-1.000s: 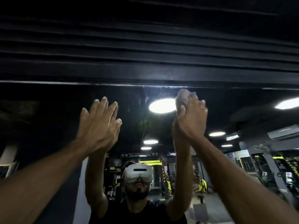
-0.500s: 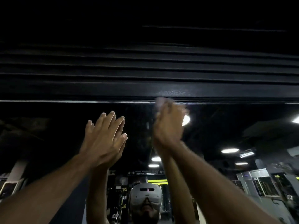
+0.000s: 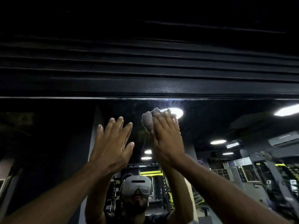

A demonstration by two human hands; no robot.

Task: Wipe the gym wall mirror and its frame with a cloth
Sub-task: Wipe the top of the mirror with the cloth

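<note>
A crumpled pale cloth (image 3: 148,121) is pressed against the wall mirror (image 3: 48,135) high up, right of centre and just below the black top frame (image 3: 113,88); it is not touching that frame. The cloth is covered by the right hand (image 3: 167,141), whose fingers (image 3: 163,125) are laid nearly straight over it, so it is held by flat pressure rather than by a closed fist; the thumb's part in the hold cannot be told. The cloth bulges out to the left of and above the fingertips, beside a reflected round ceiling light (image 3: 177,112). The left hand (image 3: 111,147) is raised just left of the right hand and apart from it; all 5 digits are straight and spread wide, and nothing is held; the palm is turned to the glass, but contact with it cannot be told. Lower in the mirror, between the 2 forearms, a white headset (image 3: 136,185) is reflected; gym machines (image 3: 267,175) with yellow parts are reflected at the far right.
</note>
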